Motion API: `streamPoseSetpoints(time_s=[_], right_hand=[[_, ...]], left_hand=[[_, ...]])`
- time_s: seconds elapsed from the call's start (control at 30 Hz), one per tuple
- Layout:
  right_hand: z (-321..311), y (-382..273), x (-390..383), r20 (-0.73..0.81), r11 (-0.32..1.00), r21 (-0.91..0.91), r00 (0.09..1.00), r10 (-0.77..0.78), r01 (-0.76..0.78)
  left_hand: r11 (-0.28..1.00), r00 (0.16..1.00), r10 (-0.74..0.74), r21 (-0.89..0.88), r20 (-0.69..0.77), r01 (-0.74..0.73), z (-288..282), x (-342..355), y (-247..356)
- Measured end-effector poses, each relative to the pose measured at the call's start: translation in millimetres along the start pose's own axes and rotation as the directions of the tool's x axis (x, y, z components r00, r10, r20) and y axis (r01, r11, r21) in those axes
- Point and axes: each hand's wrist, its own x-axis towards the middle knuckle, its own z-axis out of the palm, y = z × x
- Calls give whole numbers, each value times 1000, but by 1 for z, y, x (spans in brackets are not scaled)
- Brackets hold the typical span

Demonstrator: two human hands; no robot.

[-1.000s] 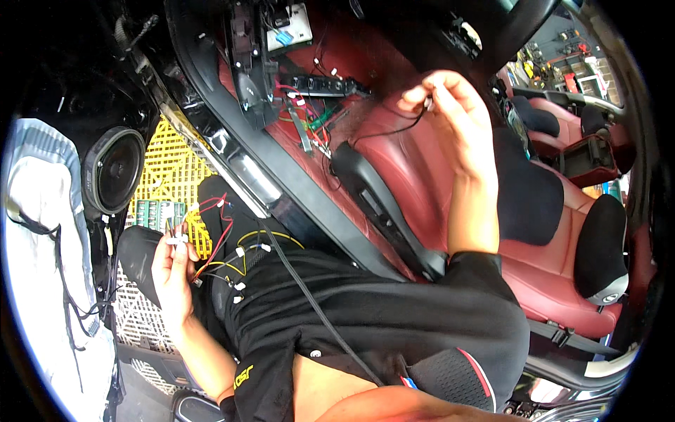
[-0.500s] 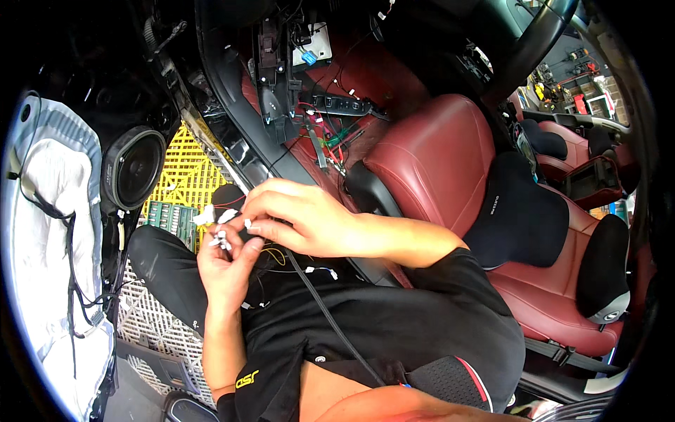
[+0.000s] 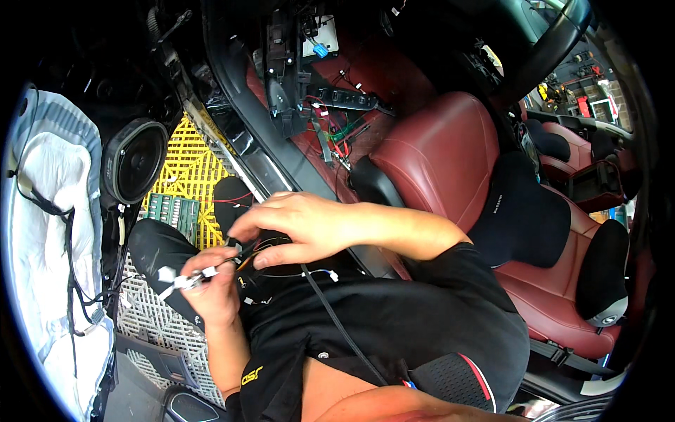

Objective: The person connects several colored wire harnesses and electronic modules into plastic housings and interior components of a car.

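Note:
My left hand [image 3: 212,290] is closed round a bundle of wires with white plug connectors [image 3: 186,279] poking out past its fingers to the left. Just to the right, my right hand [image 3: 302,226] arches over the thin dark wires [image 3: 247,247], its thumb and fingers apart on either side of them. Whether its fingertips touch the wires is hard to make out. Orange and yellow strands show under the right palm. A further lead with a white plug [image 3: 333,276] lies across my dark clothing, and thin red wires [image 3: 235,200] run above my knee.
A green tool case of bits [image 3: 174,213] lies on the yellow floor grating [image 3: 190,158]. The door's round speaker [image 3: 136,160] stands to the left. Opposite is the red car seat [image 3: 439,155]. A black switch panel [image 3: 344,98] and loose wiring lie in the footwell.
My left hand has shifted down and left with the connectors, which now point left. My right hand, which was pinching a small white plug, has spread its thumb and fingers.

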Motion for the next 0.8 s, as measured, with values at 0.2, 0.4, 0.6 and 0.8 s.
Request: streamPoseSetpoints(time_s=[0.2,0.4,0.6,0.8], right_hand=[[-31,40,-16,-133,790,-613,981,-139,28],[-103,82,-48,-359,479,-851,904,-230,-216],[-143,105,-77,-654,404,-733,731,-196,-548],[-179,129,-107,-528,654,-443,768,362,-613]], left_hand=[[960,967,252,-110,-45,-256,-33,-2,20],[944,928,179,-209,-327,-256,-67,-2,41],[945,929,164,-218,-331,-245,-59,-6,47],[935,893,211,-184,-398,-303,-72,-18,57]])
